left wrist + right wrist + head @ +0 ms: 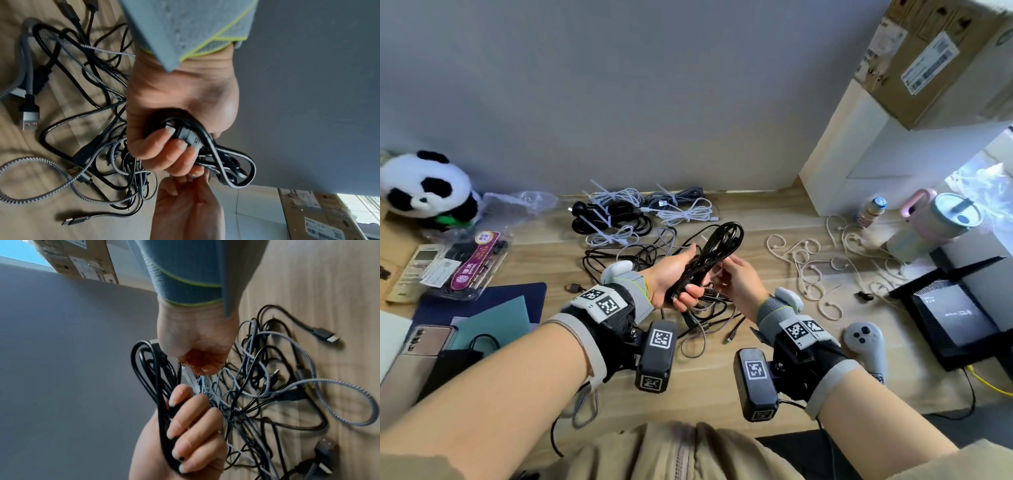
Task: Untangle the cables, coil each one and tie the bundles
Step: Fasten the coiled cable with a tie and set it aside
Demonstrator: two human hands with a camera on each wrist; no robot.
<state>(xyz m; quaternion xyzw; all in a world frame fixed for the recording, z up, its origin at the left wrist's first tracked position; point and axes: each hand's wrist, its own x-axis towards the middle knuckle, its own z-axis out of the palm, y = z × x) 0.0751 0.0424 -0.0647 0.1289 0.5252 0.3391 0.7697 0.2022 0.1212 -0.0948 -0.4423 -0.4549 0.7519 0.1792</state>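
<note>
My left hand (683,291) grips a coiled black cable (722,243) and holds it up above the wooden table (722,387). In the left wrist view the fingers of that hand (174,146) are wrapped round the coil (232,162). My right hand (732,275) is just right of the coil, and in the right wrist view its curled fingers (197,361) pinch a white zip tie (190,378) next to the black loops (144,369). Under both hands lies a tangle of black and grey braided cables (702,318).
Several tied cable bundles (640,212) lie at the back by the wall. Beige cords (822,270) are spread to the right, near a grey controller (866,342), a black router (955,308) and a tumbler (945,219). A panda plush (424,188), packets and a phone (424,342) sit on the left.
</note>
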